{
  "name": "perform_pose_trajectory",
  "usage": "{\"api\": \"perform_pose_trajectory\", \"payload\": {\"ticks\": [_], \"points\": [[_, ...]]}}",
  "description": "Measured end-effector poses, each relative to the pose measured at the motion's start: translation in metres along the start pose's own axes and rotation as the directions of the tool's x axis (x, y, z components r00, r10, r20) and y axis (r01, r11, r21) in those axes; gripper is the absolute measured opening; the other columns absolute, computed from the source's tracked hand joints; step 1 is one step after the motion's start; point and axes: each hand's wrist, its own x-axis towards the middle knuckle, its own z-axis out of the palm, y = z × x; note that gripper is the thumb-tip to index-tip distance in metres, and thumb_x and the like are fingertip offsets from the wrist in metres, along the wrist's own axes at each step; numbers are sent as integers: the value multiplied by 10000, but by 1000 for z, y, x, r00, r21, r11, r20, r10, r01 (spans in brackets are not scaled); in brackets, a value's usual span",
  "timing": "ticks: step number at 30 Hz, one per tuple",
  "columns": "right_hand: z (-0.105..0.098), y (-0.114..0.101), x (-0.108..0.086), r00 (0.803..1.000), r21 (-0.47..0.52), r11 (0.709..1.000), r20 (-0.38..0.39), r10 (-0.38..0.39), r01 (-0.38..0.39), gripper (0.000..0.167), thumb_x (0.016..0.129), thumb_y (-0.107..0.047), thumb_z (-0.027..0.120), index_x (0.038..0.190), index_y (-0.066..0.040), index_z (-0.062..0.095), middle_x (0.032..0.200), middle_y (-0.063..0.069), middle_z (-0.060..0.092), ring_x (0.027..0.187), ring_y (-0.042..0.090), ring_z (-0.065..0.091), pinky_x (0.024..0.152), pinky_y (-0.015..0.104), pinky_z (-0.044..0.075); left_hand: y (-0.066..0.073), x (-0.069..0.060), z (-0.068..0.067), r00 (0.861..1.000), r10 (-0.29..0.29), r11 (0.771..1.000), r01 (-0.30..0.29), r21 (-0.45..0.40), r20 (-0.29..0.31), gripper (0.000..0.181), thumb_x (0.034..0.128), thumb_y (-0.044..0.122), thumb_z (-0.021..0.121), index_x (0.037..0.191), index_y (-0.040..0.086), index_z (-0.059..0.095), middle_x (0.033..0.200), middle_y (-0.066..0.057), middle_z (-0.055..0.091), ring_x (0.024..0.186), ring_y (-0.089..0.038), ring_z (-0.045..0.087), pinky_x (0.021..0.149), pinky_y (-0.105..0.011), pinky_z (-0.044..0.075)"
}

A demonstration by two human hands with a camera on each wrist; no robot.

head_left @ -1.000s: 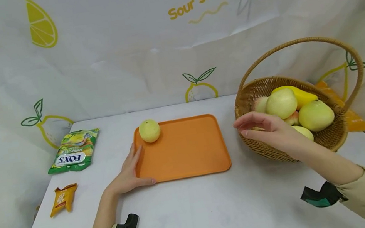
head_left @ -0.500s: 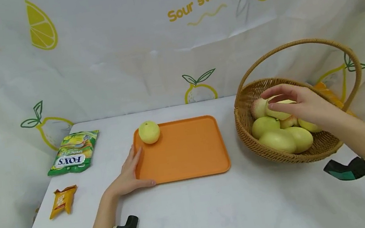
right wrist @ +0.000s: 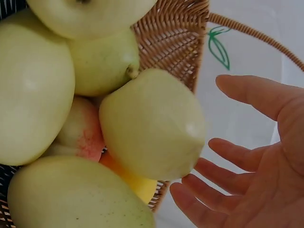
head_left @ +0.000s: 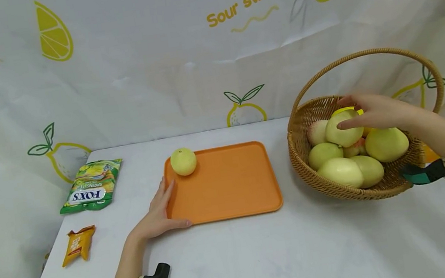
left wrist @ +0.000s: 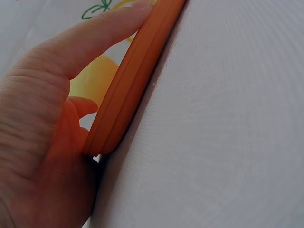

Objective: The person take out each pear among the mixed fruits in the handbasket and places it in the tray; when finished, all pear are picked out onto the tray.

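White cloth backdrop (head_left: 164, 90), printed with lemons and "Sour sweet" lettering, hangs behind the white-covered table (head_left: 239, 260). Oval brown wicker basket (head_left: 309, 179) with an arched handle sits on the table's right side, heaped with pale green and yellow fruit. Flat rectangular orange tray (head_left: 229, 185) lies left of the basket, well apart from it.

Right hand (head_left: 376, 110): above the basket's far part, slightly blurred in the head view; fingers and thumb spread, pinching nothing. Left hand (head_left: 154, 220): at the tray's near left corner, fingers spread along the left edge, thumb touching the near edge.

Green plastic snack bag (head_left: 91, 186), marked FOX'S, lies near the table's left edge.

Large round pale-green fruit (head_left: 343, 130), atop the basket's heap, is nearest the right hand; contact cannot be told. Smaller round yellow-green fruit (head_left: 183, 162) sits in the tray's far left corner, apart from the left hand. Small orange wrapped packet (head_left: 79, 245) lies nearer the person than the snack bag.
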Motion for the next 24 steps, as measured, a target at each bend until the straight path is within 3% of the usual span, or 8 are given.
{"api": "perform_pose_trajectory", "payload": {"ticks": [3,14,24], "points": [[0,5,6,999,-6,1000,41,-2,2,743,924,-273,678,1417,134,298,1410,399,336,1266,560,325,980,653,307,0,-1,-1,1000,-4,1000,4,-1,0,1216,709,439,854,1585,170,54,1615,-71,-178,1460,-383,-100,1088,-687,47],[0,18,16,979,-1,996,184,87,-89,890,898,-382,687,1456,118,206,1393,396,310,1238,563,339,934,660,348,0,-1,0,1000,4,1000,-4,1,-3,1208,709,435,855,1583,151,71,1617,-74,-169,1461,-384,-98,1090,-684,46],[2,25,21,973,-24,992,193,124,-122,924,874,-442,701,1430,131,236,1327,380,382,1165,506,434,874,580,425,0,-1,0,1000,10,1000,-10,8,-8,1192,715,429,850,1582,144,83,1618,-100,-158,1458,-403,-90,1085,-693,48]]}}
